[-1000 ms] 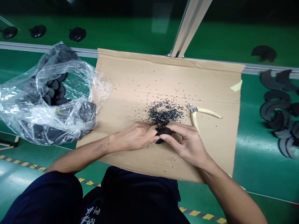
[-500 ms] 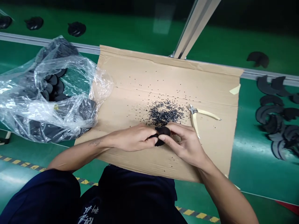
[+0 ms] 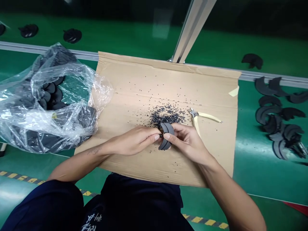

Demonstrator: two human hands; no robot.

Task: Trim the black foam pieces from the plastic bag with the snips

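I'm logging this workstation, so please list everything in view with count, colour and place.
curved piece: one, dark grey, held between both hands over the cardboard
cardboard sheet: one, brown, flat on the green surface
trimmings: a pile plus scattered bits, black, middle of the cardboard
pliers: one, cream handles, on the cardboard right of the pile
plastic bag: one, clear, left of the cardboard, holding dark pieces
loose curved pieces: a cluster, count unclear, dark grey, right on the green surface
far pieces: several, black, beyond the metal rail
metal rail: one, silver, behind the cardboard
metal post: one, silver, slanting up from the rail
left hand: one, pinching the piece
right hand: one, gripping the piece
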